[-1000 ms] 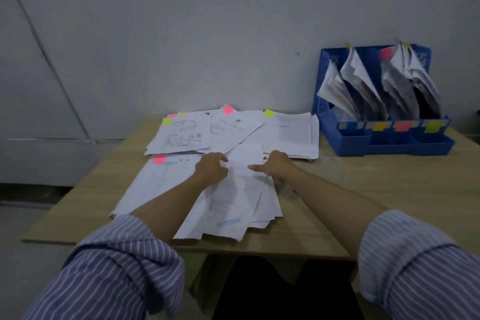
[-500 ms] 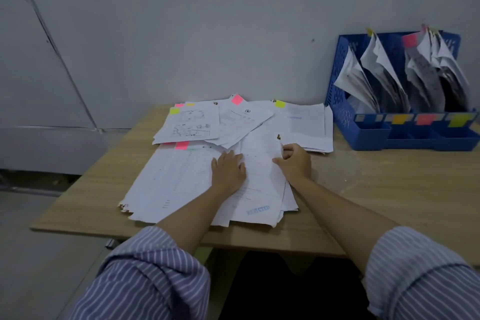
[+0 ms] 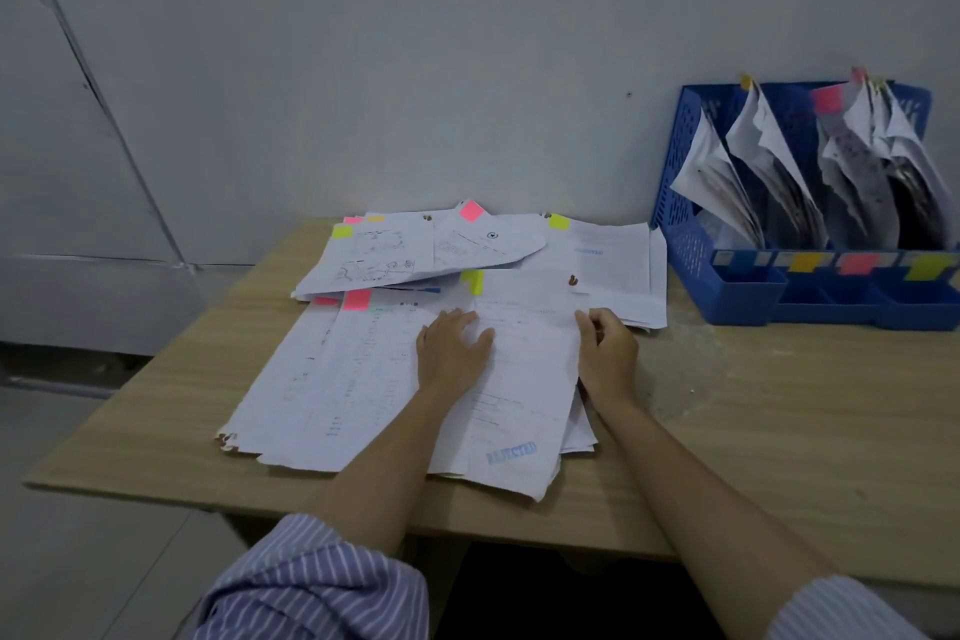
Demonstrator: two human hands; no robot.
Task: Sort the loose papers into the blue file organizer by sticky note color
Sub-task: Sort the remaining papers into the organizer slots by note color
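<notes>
Head view: showing two striped sleeves (image 3: 322, 587) nearest, bare forearms reaching forward over the wooden desk (image 3: 753, 431). Lying flat, fingers straight, pressing down on the loose papers (image 3: 353, 379): the left hand (image 3: 451, 353). Resting just right of it, fingers curled, pinching the right edge of the top sheet (image 3: 524, 379): the right hand (image 3: 608, 353). Carrying a blue "REJECTED" stamp near its close corner and a yellow-green sticky note (image 3: 474, 282) at its far left corner, just beyond the left hand. Sitting left of that, beyond the left hand, a pink sticky note (image 3: 357, 299) on the wide sheet underneath. Fanning out farther beyond both hands, more papers with pink and yellow-green notes. Standing well apart, far right of the right hand against the wall, the blue file organizer (image 3: 727, 291), already holding upright papers, with orange, pink and yellow labels along its front.
</notes>
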